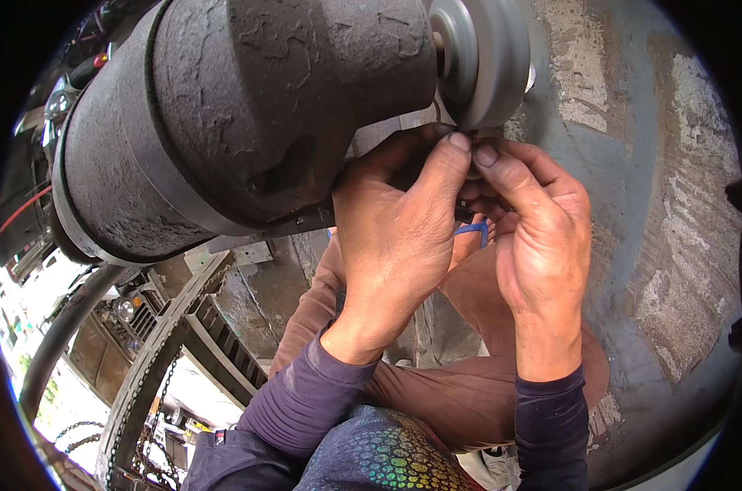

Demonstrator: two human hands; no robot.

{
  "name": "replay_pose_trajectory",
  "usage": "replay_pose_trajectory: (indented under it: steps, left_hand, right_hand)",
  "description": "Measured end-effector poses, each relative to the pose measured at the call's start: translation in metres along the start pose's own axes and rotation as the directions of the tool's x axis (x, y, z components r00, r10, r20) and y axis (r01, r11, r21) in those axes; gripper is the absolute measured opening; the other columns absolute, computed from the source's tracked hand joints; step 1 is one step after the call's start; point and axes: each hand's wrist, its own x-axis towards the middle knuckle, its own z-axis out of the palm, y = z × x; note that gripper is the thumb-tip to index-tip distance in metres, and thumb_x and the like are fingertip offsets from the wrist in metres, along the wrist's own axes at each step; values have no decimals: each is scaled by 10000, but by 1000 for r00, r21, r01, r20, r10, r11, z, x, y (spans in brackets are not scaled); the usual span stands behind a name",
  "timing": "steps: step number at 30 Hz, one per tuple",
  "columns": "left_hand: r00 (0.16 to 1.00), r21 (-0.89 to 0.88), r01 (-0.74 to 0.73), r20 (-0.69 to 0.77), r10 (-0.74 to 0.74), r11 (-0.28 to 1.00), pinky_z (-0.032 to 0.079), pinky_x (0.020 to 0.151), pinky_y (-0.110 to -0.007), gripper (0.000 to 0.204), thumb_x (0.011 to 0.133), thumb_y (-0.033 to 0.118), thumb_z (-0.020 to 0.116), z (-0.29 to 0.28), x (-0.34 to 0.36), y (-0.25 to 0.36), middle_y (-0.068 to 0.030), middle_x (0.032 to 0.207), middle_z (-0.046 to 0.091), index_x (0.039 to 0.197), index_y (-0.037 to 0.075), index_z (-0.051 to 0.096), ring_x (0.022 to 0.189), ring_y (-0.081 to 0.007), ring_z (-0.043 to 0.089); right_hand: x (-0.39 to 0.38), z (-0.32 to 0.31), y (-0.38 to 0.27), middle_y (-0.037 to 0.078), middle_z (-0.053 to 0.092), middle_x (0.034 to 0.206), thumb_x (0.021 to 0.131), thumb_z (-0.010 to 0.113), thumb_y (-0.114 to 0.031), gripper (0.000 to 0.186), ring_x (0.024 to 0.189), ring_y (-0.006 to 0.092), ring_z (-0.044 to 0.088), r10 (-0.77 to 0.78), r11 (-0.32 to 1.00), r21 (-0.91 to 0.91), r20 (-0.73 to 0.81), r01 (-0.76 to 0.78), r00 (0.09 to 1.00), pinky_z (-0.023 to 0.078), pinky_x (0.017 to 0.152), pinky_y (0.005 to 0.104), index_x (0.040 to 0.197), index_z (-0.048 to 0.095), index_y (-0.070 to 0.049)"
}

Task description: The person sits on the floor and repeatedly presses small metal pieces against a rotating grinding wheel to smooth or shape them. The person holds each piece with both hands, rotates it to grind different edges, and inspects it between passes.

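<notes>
A large dark, rough-coated bench grinder (199, 106) fills the upper left. On its right end sits a grey grinding wheel (502, 69), its surface smeared as if spinning. My left hand (395, 229) is right below the housing, thumb and fingers pinched close under the wheel's lower edge. Beside it, my right hand (543, 221) is closed in a pinch too, its thumb near the left thumb. Between the fingertips a small dark thing barely shows; its kind, and whether it touches the wheel, I cannot tell.
A grey, patchy worn surface (616, 164) spans the right side. At lower left are a curved metal frame (150, 393), hanging chains (162, 401) and a dark curved pipe (68, 327). My bent legs (445, 393) in brown trousers are beneath my arms.
</notes>
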Motion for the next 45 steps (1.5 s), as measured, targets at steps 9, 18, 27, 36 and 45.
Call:
replay_pose_trajectory:
  steps: [9, 18, 27, 36, 45]
  left_hand:
    - [1000, 27, -6, -10, 7, 1000, 534, 686, -248, 252, 981, 194, 658, -1, -1, 1, -71, 834, 735, 994, -47, 730, 749, -94, 667]
    - [999, 9, 4, -36, -4, 1000, 541, 696, -257, 247, 980, 181, 659, 0, -1, 0, -79, 840, 737, 1012, -53, 730, 752, -104, 673]
    - [999, -32, 5, -43, -7, 999, 529, 663, -254, 240, 981, 159, 652, 0, -3, 3, -71, 807, 722, 987, -69, 724, 728, -108, 661]
    - [997, -72, 26, -70, -31, 997, 516, 677, -243, 235, 973, 166, 669, -2, -4, -2, -61, 818, 728, 1005, -55, 743, 732, -92, 649]
    - [997, -68, 22, -70, -27, 997, 519, 683, -245, 240, 974, 172, 674, -1, -4, -2, -66, 846, 736, 1025, -50, 747, 746, -88, 649]
  right_hand:
    - [1, 3, 0, 79, 723, 831, 913, 723, -76, 154, 714, 112, 642, -2, 1000, 2, 4, 2, 1000, 509, 683, 238, 984, 734, 60]
    - [1, 5, -2, 78, 710, 803, 905, 726, -73, 154, 703, 113, 628, -28, 999, -41, 9, 28, 1000, 494, 668, 242, 968, 735, 67]
    - [2, 6, 0, 74, 709, 803, 893, 731, -41, 127, 700, 102, 618, -57, 998, -29, 28, 58, 998, 490, 656, 231, 951, 737, 72]
    - [3, 7, 2, 69, 710, 795, 898, 733, -40, 122, 684, 91, 617, -78, 995, -61, 51, 81, 996, 491, 638, 224, 953, 739, 69]
    - [2, 6, 2, 72, 708, 798, 898, 728, -44, 126, 691, 99, 622, -73, 995, -61, 48, 76, 996, 492, 650, 227, 955, 739, 69]
